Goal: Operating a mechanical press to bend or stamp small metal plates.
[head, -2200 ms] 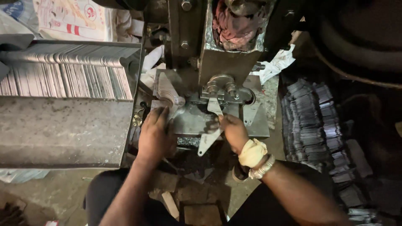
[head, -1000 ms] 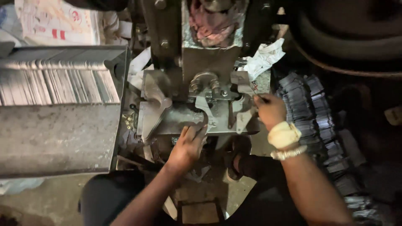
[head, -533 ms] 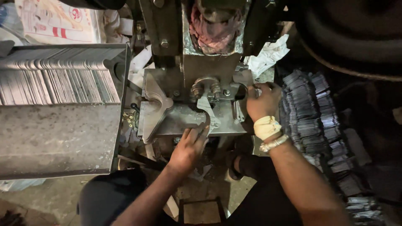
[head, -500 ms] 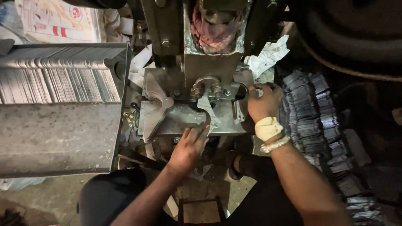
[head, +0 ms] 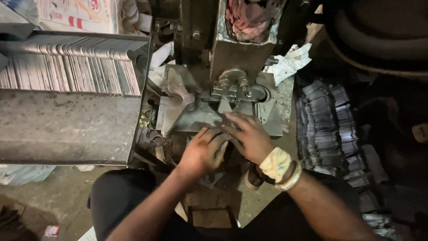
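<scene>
My left grip [head: 203, 151] and right grip [head: 249, 136] are closed together on a small metal blank [head: 224, 117], holding it flat on the press bed [head: 196, 117] under the die [head: 232, 82].

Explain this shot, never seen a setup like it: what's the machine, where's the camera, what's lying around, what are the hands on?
The one view comes from a camera worn on the person's head, looking down past their arms. In the middle stands a heavy metal press-like machine with a flat plate at its base. Both hands meet at the plate's front edge: the left hand and the right hand, whose wrist carries a cloth wrap and a bangle. They seem to handle a thin flat metal piece, but it is mostly hidden, so I cannot tell which hand grips it. To the left, a metal tray holds a row of thin metal blanks standing on edge. To the right lie dark stacks of similar metal pieces. A rag is stuffed into the machine's top.
</scene>
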